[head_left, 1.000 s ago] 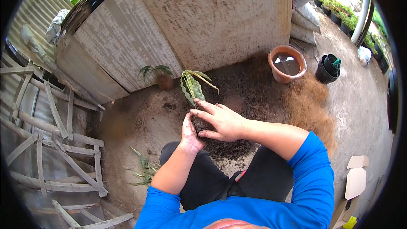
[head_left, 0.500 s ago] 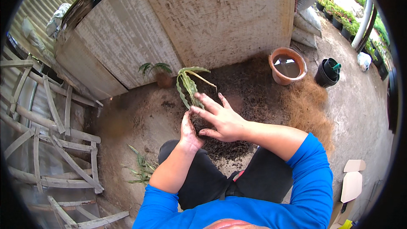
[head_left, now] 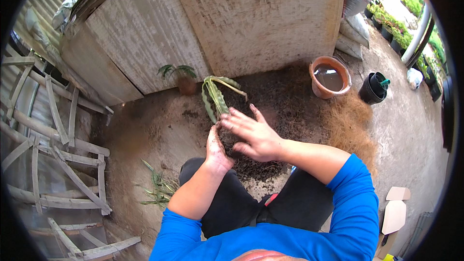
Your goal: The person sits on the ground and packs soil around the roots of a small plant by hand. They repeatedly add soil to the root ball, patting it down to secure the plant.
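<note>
Left hand [head_left: 216, 150]: cupped below plant [head_left: 220, 102], grip unclear.
Right hand [head_left: 253, 137]: spread beside it.
Root ball [head_left: 187, 87], plant's left: seemingly done.
Soil [head_left: 227, 140] below plant: unfinished, I judge.

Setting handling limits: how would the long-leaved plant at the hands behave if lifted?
The plant is probably floppy up top: its leaves arch over and droop. Its base may shed crumbs if shaken, since the dark soil beside the left hand looks loose.
</note>
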Motion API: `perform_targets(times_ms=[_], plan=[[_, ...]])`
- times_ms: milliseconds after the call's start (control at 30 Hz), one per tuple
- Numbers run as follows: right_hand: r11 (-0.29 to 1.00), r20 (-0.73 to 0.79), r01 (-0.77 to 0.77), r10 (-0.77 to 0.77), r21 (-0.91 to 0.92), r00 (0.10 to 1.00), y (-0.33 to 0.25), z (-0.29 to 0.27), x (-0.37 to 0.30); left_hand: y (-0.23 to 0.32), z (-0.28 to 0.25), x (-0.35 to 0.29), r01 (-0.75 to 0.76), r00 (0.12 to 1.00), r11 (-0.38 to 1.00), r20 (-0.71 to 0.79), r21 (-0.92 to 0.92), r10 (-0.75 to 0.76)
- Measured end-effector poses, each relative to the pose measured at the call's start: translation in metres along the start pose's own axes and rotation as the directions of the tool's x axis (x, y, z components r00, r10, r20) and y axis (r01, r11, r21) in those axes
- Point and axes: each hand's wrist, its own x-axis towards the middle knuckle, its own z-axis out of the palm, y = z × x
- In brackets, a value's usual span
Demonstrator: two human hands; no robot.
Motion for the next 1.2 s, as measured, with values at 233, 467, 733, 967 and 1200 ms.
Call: perform_targets(times_ms=[233,467,733,967,1200], plan=[[0.912,-0.04,-0.379,0.39,0.155,0.92,0.077,0.02,-0.001,0.022,-0.008,-0.017,0.081,0.996,0.996,-0.039,-0.047,-0.083],[0.605,0.481,-0.387,0.792,-0.696,0.376,0.164,0.039,-0.027,0.036,-0.015,-0.038,0.053,0.998,0.996,0.032,-0.078,-0.051],[0.482,0.306,-0.802,0.87,-0.354,0.387,0.192,0.176,-0.092,0.051,-0.019,-0.05,-0.07,0.997,0.991,0.008,-0.111,0.071],[0.415,0.238,-0.71,0.909,-0.568,0.341,0.171,0.203,-0.077,0.052,-0.019,-0.042,-0.008,1.0,0.987,0.029,-0.161,0.012],[0.448,0.213,-0.784,0.894,-0.429,0.394,0.182,0.203,-0.085,0.053,-0.02,-0.04,0.02,0.999,0.986,0.047,-0.166,-0.012]])
